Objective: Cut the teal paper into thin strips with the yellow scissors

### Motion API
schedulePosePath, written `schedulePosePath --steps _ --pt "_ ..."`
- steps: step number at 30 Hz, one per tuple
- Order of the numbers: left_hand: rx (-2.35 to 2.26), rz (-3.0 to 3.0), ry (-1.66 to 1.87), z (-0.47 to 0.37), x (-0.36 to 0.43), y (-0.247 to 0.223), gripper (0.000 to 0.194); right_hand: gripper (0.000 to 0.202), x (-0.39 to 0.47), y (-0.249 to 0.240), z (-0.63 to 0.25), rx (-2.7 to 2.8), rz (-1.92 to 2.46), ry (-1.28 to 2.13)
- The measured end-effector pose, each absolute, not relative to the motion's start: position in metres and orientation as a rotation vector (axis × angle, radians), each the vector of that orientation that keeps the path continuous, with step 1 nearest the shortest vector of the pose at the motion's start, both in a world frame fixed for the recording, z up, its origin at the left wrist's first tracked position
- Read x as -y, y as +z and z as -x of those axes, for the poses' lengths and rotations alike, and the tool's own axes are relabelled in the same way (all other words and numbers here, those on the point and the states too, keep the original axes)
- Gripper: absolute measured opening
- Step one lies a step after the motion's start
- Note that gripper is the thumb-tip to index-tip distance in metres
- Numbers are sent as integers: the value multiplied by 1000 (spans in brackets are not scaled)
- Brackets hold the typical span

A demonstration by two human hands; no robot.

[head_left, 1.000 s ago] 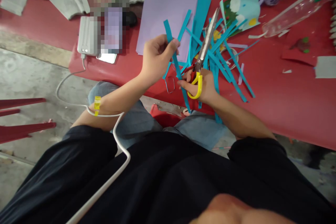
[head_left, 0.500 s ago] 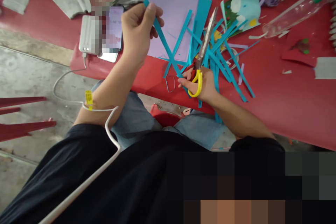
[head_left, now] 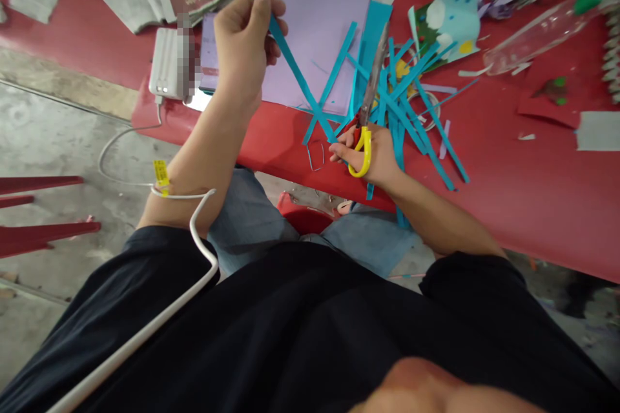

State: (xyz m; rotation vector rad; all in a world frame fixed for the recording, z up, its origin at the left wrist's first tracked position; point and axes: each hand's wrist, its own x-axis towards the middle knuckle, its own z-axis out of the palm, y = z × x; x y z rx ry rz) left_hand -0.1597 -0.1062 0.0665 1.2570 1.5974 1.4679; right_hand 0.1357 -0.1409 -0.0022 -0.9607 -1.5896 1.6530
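Note:
My left hand (head_left: 247, 39) pinches the upper end of a blue paper strip (head_left: 295, 71) between thumb and fingers, raised over the left side of the purple paper sheets (head_left: 320, 26). The strip runs taut and slanting down to my right hand (head_left: 375, 155), where thumb and fingertips grip its lower end. That same hand also holds scissors (head_left: 372, 77) with yellow and red handles, blades pointing away from me and looking closed. Several loose blue paper strips (head_left: 411, 122) lie in a criss-cross pile beside and beyond my right hand. Another strip crosses beneath the held one.
On the red table (head_left: 508, 206), a white power bank (head_left: 165, 64) and a partly hidden phone (head_left: 208, 51) lie at left. Its cable loops past my left forearm. A clear bottle (head_left: 533, 39), a painted paper piece (head_left: 450, 22) and a bent wire (head_left: 316, 156) also lie there.
My left hand has moved a little left and away from me, drawing the blue strip along its length. My right hand, with the scissors, has barely moved.

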Motion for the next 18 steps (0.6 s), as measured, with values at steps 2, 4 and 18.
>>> schedulePosePath --steps 2,4,18 --pt "-1556 -1250 1489 163 104 64 91 59 142 -2 -136 1592 953 1653" --pt "-1521 -1136 1500 166 100 56 99 59 142 -2 -136 1593 953 1643" --pt "-1405 -1000 1247 95 122 22 21 67 131 0 -136 1521 1014 1623"
